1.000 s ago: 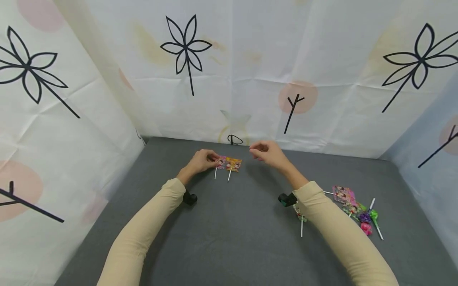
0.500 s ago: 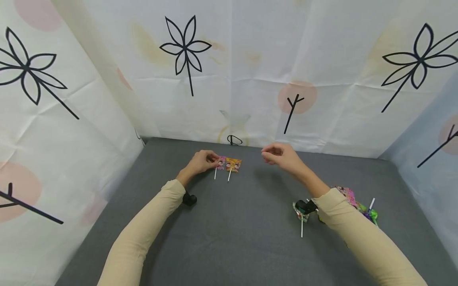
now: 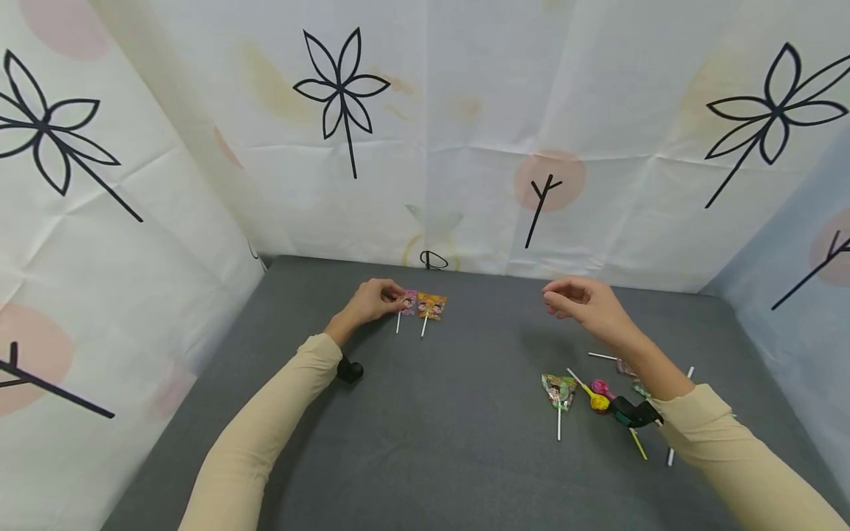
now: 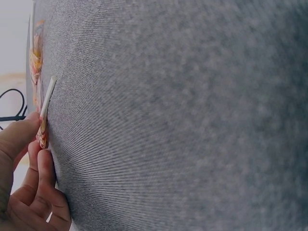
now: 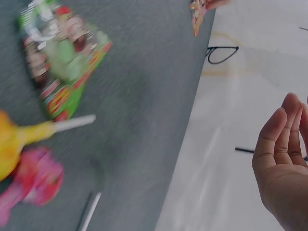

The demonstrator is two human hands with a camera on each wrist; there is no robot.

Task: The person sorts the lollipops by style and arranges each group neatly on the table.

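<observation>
My left hand (image 3: 373, 301) rests on the grey table (image 3: 432, 442) at the far left of the work area. Its fingers (image 4: 41, 173) are curled and pinch the pink-wrapped lollipop (image 3: 408, 303) at the wrapper edge; the white stick points toward me. Just beside it on the right lies the orange-wrapped lollipop (image 3: 432, 307), flat on the table, stick also toward me, touched by neither hand.

Further right, my right hand (image 3: 584, 304) hovers above the table, well apart from both wrapped lollipops. Its fingers (image 5: 281, 132) are loosely curled and hold nothing.

Below that hand, near my right wrist, a group of lollipops lies on the table: a green-wrapped lollipop (image 3: 558, 390) at the left of the group, then a yellow lollipop (image 3: 599, 402) and a pink lollipop (image 3: 601, 387) just beside each other. More sweets lie under my right forearm, partly hidden. A patterned white backdrop (image 3: 465, 133) encloses the table.
</observation>
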